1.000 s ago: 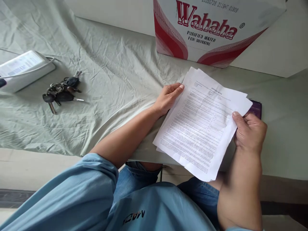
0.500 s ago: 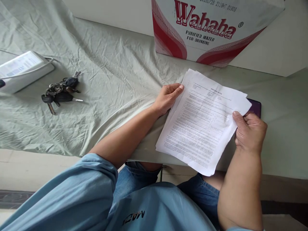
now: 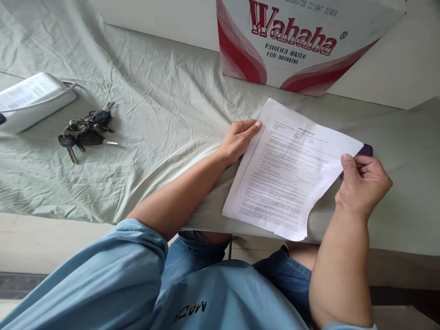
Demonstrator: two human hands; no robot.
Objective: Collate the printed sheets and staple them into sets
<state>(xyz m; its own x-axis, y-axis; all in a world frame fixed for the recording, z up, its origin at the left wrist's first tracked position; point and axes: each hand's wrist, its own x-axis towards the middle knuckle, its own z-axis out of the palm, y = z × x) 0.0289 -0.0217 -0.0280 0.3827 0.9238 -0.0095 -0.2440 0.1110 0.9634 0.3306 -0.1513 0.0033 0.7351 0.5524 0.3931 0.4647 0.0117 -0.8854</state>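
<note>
- White paper sheets (image 3: 282,174), printed in small black type, are in our two hands, on the near side of the carton (image 3: 299,68); we can read the heading "OVERLEAF NOTES", but the lines below are too fine for us.
- Our left hand (image 3: 240,140) grips the sheets by their left edge, thumb on top, where a second sheet peeps out underneath.
- Our right hand (image 3: 364,183) pinches them near the upper right corner, thumb also on top.
- Beside that hand, nearer us than the carton, we see the end of a dark purple object (image 3: 367,150), mostly covered by the paper.
- The carton says "Wahaha" with an ® in red, then "PURIFIED WATER FOR DRINKING" in black; above we make out a stamped code including "2119HT".
- Well to the carton's left, on the pale green, cloth-covered tabletop (image 3: 161,96), lie a bunch of keys (image 3: 87,133) and, farther left, a white device (image 3: 41,98) whose label we cannot read.
</note>
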